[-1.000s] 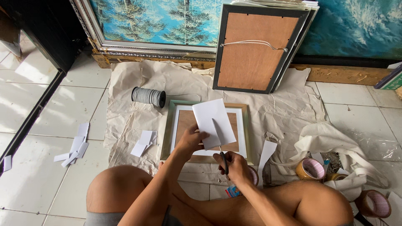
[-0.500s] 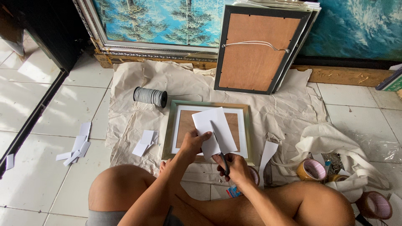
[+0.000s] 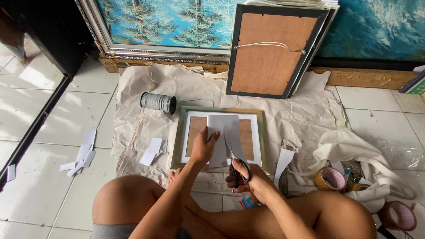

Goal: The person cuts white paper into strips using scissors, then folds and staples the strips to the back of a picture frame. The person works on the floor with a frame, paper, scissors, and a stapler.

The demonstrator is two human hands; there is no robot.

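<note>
A: Head view: left hand [image 3: 202,148] pinches the white paper [image 3: 223,138] over the frame [image 3: 221,138]; right hand [image 3: 250,179], fingers looped through the scissors [image 3: 233,160], blades open on the sheet.

B: I'd keep the paper taut and close the blades slowly.

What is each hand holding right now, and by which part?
Left hand grips the white paper sheet at its left edge; right hand holds the scissors by the handle loops.

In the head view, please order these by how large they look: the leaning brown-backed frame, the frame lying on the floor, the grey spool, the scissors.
1. Leaning frame
2. Floor frame, slightly smaller
3. Spool and scissors: look alike, unranked; the right hand hides part of the scissors.
</note>
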